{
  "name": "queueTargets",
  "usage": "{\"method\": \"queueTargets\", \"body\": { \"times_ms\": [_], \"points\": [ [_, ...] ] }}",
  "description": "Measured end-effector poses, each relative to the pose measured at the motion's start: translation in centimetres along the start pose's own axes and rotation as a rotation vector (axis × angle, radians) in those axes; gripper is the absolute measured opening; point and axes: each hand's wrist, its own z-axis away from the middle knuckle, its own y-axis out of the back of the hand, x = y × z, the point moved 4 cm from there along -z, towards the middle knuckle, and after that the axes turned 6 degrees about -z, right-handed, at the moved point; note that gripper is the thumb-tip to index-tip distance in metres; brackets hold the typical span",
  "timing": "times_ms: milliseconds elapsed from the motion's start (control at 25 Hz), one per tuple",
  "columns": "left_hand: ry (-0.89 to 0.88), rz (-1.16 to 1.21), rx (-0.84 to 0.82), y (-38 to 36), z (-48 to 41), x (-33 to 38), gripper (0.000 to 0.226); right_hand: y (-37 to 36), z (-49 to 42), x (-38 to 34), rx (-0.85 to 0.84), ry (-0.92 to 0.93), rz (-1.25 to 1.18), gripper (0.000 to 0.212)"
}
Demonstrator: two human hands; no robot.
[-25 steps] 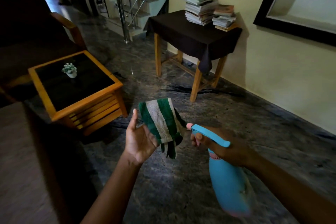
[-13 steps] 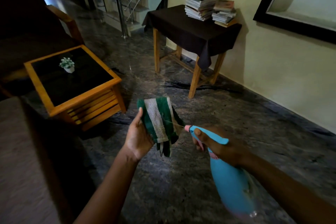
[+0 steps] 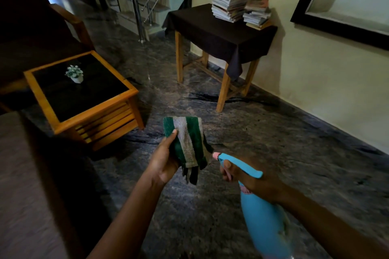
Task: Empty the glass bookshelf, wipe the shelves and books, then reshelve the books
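while the left hand (image 3: 166, 162) holds a folded green-and-white striped cloth (image 3: 187, 141) upright above the dark stone floor (image 3: 273, 132), its thumb (image 3: 171, 135) presses the front of the fold near the top left corner; the other fingers go behind the fabric and are hidden, so the hand is clamped on the cloth. frayed dark ends hang below the palm. just to the right, the right hand (image 3: 252, 181) grips the neck of a blue spray bottle (image 3: 263, 216), with fingers curled round it and one finger (image 3: 227, 167) on the trigger. the bottle's pink nozzle (image 3: 215, 155) points at the cloth's lower right edge, very near it; i cannot tell whether they touch. well apart from both hands, two stacks of books (image 3: 229, 2) lie on a wooden-legged surface (image 3: 210, 27) draped in dark fabric against the wall, the taller stack on the left. a low wooden surface (image 3: 84, 111) with a dark top carries a small potted plant (image 3: 74, 73).
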Motion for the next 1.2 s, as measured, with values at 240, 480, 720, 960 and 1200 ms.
{"method": "queueTargets", "body": {
  "times_ms": [240,480,720,960,1200],
  "points": [
    [0.041,-0.001,-0.001,-0.2,-0.2,-0.2,0.040,0.7,0.7,-0.3,-0.020,0.014,0.088,0.084],
    [0.068,-0.004,-0.007,0.2,-0.6,-0.7,0.040,1.4,0.8,-0.7,0.030,0.037,0.092,0.052],
    [0.076,-0.018,-0.033,0.4,-1.0,-0.9,0.039,1.3,0.8,-0.7,0.042,0.034,0.060,0.031],
    [0.068,-0.027,-0.026,0.3,-1.1,-0.5,0.042,1.0,0.3,1.3,0.118,-0.003,0.025,0.069],
    [0.083,-0.016,-0.021,0.5,-1.2,-0.6,0.040,1.2,0.3,1.0,0.074,-0.077,0.070,0.058]
  ]
}}
